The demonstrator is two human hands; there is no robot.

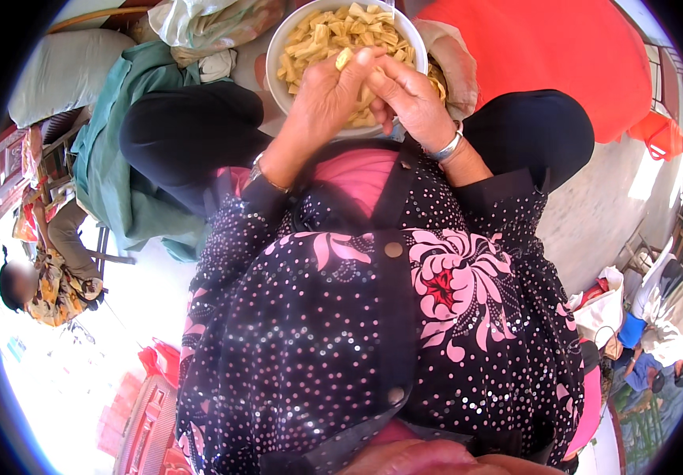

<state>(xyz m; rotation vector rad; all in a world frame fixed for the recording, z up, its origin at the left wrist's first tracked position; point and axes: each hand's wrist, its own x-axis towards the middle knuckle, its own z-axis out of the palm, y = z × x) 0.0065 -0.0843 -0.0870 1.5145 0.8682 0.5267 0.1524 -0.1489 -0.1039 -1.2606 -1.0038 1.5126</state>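
Observation:
Close together over a white bowl, my two hands meet with fingertips nearly touching. Chunky pale yellow pieces, cut short and ribbed, fill much of the bowl; their exact kind I cannot make out. My left hand is closed, with a pale yellow piece showing between its thumb and fingers. My right hand is also closed, its thumb and fingers pinched beside the left thumb. What lies in that pinch is mostly hidden. Both wrists wear bangles.
My bent knees flank the bowl. Red cloth spreads at the far right, next to a pale sack. Green cloth and a grey sack lie left. A pink chair stands lower left. Other people sit at both edges.

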